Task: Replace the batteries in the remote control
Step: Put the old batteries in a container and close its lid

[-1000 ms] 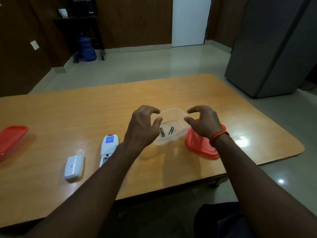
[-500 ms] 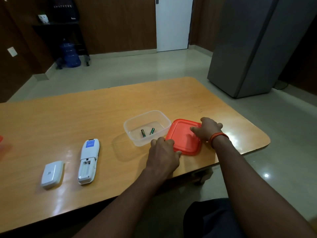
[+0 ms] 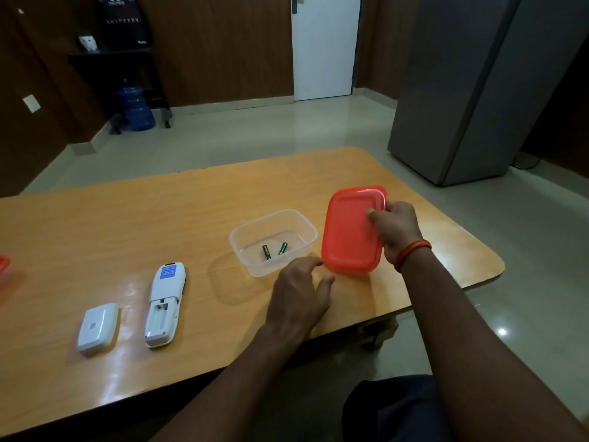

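Observation:
A white remote control lies face down on the wooden table, its battery bay open and empty. Its white cover lies to its left. A clear plastic box holds two green batteries. My right hand grips the red lid by its right edge and holds it tilted up off the table, right of the box. My left hand hovers just in front of the box, fingers spread, holding nothing.
A second red lid shows at the table's left edge. A grey cabinet stands on the floor at the right, beyond the table. A blue water jug and a dark shelf stand by the far wall.
My right hand has lifted the red lid off the table and tilted it up. My left hand let go of the lid's corner and now sits in front of the box.

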